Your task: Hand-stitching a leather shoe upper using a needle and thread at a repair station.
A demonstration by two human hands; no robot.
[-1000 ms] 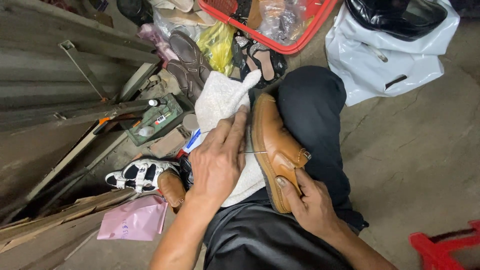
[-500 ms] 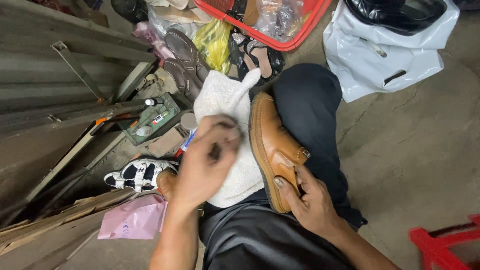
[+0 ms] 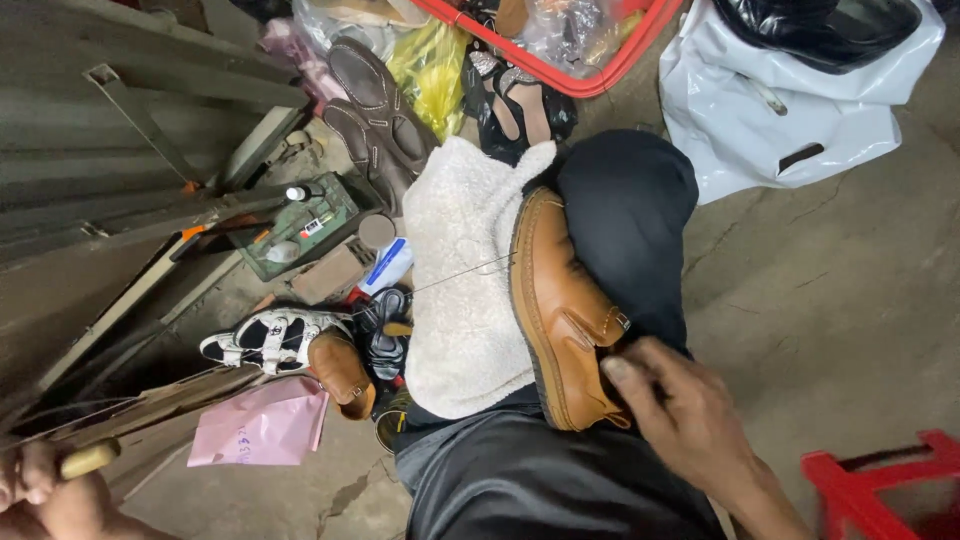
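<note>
Thread Drawn Out Wide From a Tan Shoe on the Lap

While the left hand [image 3: 45, 490] is held far out at the lower left edge, its fingers are closed on a pale wooden handle [image 3: 90, 458], from which a thin thread [image 3: 455, 275] can be traced rightward, taut, to the sole edge of the tan leather shoe [image 3: 565, 315]. Between them, a black-and-white sandal [image 3: 262, 335], a pink bag [image 3: 262, 430] and a green tool tray [image 3: 300, 222] are seen on the floor. The shoe is laid on its side against a white fleecy cloth [image 3: 465, 290] spread over the lap, beside the dark-trousered knee [image 3: 625, 215]. It is gripped at the heel end by the right hand [image 3: 690, 415], fingers pressed on the upper. For a sound stitch, it is judged that the thread should be pulled in line with its exit hole, evenly and without jerking, while the shoe is kept pinned firmly so the seam is not skewed
</note>
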